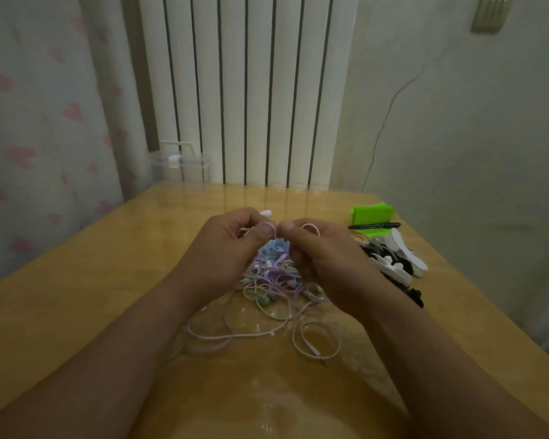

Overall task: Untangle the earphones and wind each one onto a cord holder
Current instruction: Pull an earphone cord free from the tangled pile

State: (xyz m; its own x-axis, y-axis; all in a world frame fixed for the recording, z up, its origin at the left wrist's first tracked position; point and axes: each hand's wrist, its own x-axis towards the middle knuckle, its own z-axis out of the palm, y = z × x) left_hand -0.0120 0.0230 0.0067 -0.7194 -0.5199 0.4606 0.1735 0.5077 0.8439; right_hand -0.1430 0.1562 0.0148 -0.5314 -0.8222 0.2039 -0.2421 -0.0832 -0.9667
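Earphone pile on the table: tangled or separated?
Tangled: the earphone pile is one knot of purple, blue and green cords; left hand and right hand pinch a white cord.

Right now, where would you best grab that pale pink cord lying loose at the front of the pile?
Likely near its plug end, pinched from above on the near side: that loop lies flat and alone on the table, clear of the tangle. The left hand and right hand pinch a pale cord.
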